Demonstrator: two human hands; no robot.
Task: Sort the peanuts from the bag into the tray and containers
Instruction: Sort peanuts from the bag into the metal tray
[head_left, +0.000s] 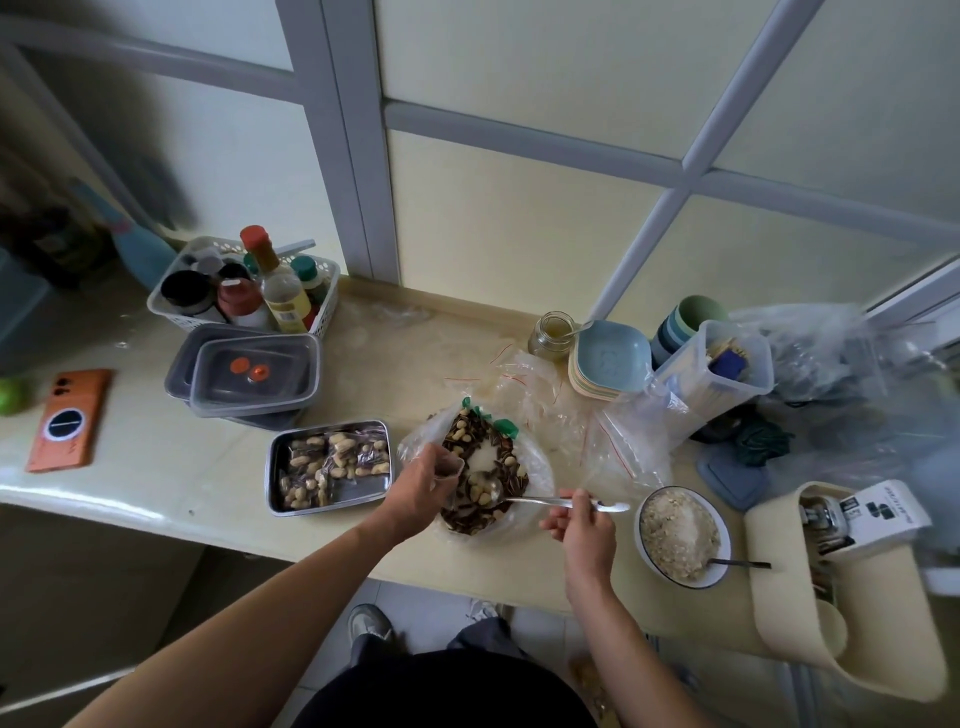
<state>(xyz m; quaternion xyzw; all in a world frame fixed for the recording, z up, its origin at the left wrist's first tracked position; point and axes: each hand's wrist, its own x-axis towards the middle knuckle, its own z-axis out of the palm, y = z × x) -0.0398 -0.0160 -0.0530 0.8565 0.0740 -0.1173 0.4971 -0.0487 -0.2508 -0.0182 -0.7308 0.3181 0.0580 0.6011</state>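
Bench (156, 467) clutter began at the left of the frame with an orange phone (70, 420). A white basket (324, 312) of bottles stood at upper left, with two lidded containers (254, 374) stacked in front of it. Just right of those sat the steel tray (271, 478), holding small clear packets (332, 462) of peanuts.

The left hand (415, 483) came next, its fingers (441, 470) curled and pinching clear plastic (450, 466) at the left edge of the bag (540, 467). Whether that was the bag's own rim or a separate small pouch could not be told. The bag lay open at centre frame, loose peanuts (460, 434) mixed among dark striped seeds (467, 519). A spoon (535, 501) reached into it, its handle pinched between the thumb and curled fingers of the right hand (582, 525). Further right stood a bowl (639, 538) of pale flakes.

The likeliest fault was the spoon lifting seeds along with the nuts, since the two were thoroughly mingled. A heaped scoop could also shed its load onto the bench on the way to the tray. If the left hand let go, the thin plastic might slump and close.

The spoon's long axis ran nearly level across the frame, scoop end pointing left into the mix and handle to the right. The bag's long axis ran from upper to lower frame, its mouth facing up. The peanuts inside lay in every direction.
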